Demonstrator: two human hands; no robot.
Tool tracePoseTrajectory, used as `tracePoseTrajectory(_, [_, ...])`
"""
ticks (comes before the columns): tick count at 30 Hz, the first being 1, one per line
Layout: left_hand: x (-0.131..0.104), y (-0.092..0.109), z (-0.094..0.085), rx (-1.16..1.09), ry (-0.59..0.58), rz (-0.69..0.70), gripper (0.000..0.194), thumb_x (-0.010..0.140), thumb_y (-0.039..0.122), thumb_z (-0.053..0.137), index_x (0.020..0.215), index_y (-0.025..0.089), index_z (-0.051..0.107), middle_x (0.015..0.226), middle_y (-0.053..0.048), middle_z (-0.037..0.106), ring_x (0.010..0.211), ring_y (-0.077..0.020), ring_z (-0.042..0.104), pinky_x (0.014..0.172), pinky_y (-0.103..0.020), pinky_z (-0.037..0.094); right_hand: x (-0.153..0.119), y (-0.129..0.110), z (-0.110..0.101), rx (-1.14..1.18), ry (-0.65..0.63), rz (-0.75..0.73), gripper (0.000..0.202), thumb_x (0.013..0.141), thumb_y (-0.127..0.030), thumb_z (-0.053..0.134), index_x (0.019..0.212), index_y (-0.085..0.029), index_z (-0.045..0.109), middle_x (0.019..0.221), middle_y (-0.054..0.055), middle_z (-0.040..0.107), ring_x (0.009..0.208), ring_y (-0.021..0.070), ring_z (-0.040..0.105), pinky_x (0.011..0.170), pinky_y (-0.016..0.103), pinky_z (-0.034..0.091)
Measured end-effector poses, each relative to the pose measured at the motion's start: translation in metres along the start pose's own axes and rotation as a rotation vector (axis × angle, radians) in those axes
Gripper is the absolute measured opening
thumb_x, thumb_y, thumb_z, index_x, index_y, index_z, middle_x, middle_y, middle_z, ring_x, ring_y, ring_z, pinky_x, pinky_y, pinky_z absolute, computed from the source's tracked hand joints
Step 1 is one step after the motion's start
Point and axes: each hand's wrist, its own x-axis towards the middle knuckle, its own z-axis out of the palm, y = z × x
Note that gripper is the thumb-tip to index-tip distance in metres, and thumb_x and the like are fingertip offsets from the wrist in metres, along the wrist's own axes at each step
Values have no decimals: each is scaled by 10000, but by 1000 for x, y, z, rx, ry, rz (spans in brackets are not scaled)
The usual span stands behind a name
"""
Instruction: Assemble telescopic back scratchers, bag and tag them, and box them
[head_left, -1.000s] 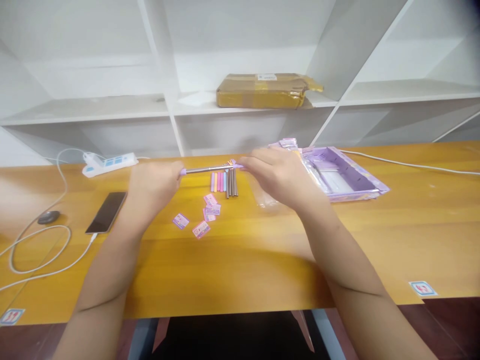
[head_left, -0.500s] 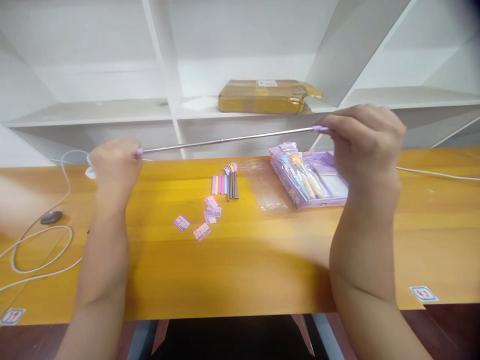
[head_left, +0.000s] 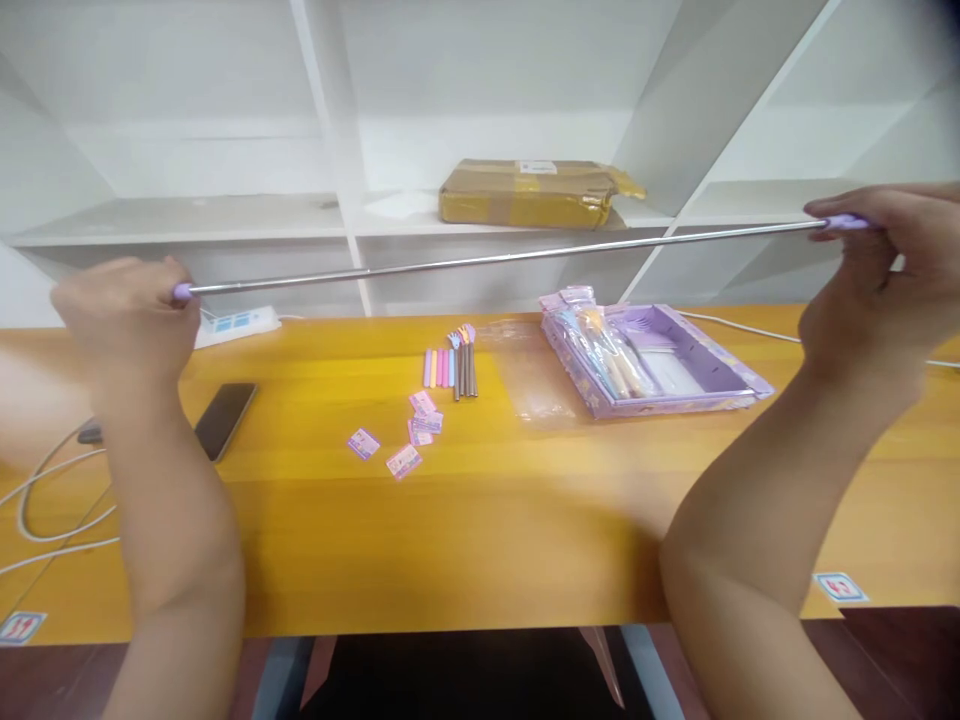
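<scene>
A thin silver telescopic rod [head_left: 480,260] with purple ends stretches between my hands above the table. My left hand [head_left: 131,310] is closed round its left end. The fingers of my right hand [head_left: 877,250] pinch the purple piece at the other end. Below the rod lie several coloured tubes [head_left: 439,368] beside several metal rods [head_left: 465,372] with small hand-shaped tips. Small pink and purple cards [head_left: 404,461] are scattered nearer the front edge. Farther right, a purple tray [head_left: 720,400] holds plastic-wrapped items [head_left: 600,350], with a clear plastic bag [head_left: 525,375] flat beside it.
On the white shelf [head_left: 225,220] behind sits a taped cardboard box [head_left: 525,195]. A dark phone [head_left: 225,420], a white power strip [head_left: 240,325] and looping white cables [head_left: 64,545] are at the left of the wooden table [head_left: 450,550].
My hands have moved farther apart, left and right, and the rod between them is longer. The phone, the power strip and the tray's right side now show.
</scene>
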Motion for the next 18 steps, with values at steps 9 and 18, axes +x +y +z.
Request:
tracePoseTrajectory(9, [-3,-1,10,145,-96,32,257,913,210,517,700,233,376,684,12,264,732,-195,295,664,-345,167,-9,-24,11,99,-215,72,294,1031,-67,569,1173,-183,799,1098,114,838,851,172,825,816,312,570])
tracePoseTrajectory(18, [-3,-1,15,166,-88,77,312,956,241,451,675,229,317,687,0,271,686,-186,264,640,-362,180,-12,-18,15,112,-195,17,258,1083,-86,585,1247,-139,776,1053,134,848,805,144,829,715,252,566])
